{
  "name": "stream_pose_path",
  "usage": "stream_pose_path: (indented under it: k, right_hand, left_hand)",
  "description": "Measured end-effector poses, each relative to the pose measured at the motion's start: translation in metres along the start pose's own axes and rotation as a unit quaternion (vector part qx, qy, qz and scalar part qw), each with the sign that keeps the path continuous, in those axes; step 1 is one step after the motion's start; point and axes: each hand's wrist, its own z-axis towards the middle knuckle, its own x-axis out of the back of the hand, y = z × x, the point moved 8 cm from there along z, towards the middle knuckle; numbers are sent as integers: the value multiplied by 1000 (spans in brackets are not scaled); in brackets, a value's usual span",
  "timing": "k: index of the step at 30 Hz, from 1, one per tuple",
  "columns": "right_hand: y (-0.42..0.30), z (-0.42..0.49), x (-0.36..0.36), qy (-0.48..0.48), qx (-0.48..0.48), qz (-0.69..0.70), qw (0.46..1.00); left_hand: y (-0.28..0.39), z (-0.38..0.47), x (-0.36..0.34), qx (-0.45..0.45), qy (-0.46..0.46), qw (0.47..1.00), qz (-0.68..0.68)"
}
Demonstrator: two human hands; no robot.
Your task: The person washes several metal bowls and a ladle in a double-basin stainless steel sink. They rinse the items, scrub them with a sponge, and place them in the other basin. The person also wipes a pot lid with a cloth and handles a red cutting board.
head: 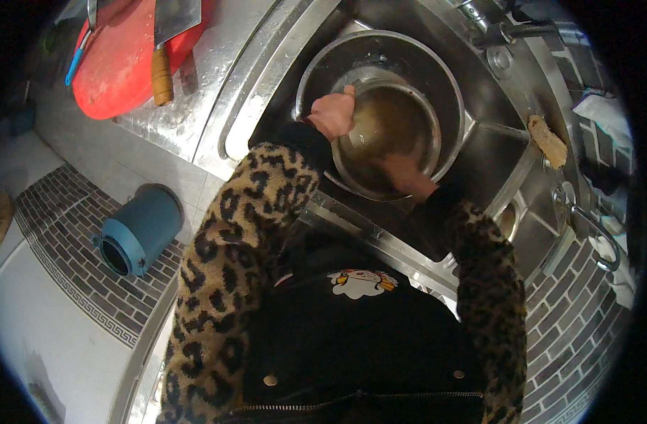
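A smaller metal pot (437,124) holding cloudy brownish liquid sits inside a wide metal basin (458,95) in the stainless steel sink. At the pot's left rim, my left hand (334,114) grips the edge, the thumb over the rim. My right hand (405,175) reaches over the near right rim, its fingers blurred and partly under the liquid. Whether those fingers hold anything cannot be told. The pot's bottom is hidden by the murky liquid.
Left of the sink, a cleaver (162,74) with a wooden handle and a blue-handled tool (77,58) lie on a red cutting board (111,69). A blue canister (143,228) is at lower left. Faucets (593,228) and a sponge-like piece (547,142) line the sink's right side.
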Motion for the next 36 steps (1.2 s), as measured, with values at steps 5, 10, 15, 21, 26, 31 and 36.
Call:
stream_pose_path:
  k: [5,10,15,21,26,31,36]
  right_hand:
    - [-40,61,19,202,91,37,974]
    - [44,108,10,65,-52,-25,996]
    - [45,46,-49,-79,-128,-102,983]
    - [8,90,-37,5,-130,686,715]
    - [87,55,11,373,-269,731,504]
    - [96,25,40,421,-316,631,569]
    - [33,81,40,172,-242,509,808]
  left_hand:
    - [1,-8,6,28,-14,999,-10]
    - [-9,-10,-8,57,4,998,-7]
    - [-14,-8,-20,13,-19,998,-54]
    - [-17,-5,-26,6,-63,988,-138]
    - [-16,-28,-21,36,-45,987,-153]
    - [-13,-39,-24,61,-34,975,-212]
    - [-13,-28,-10,52,-21,984,-167]
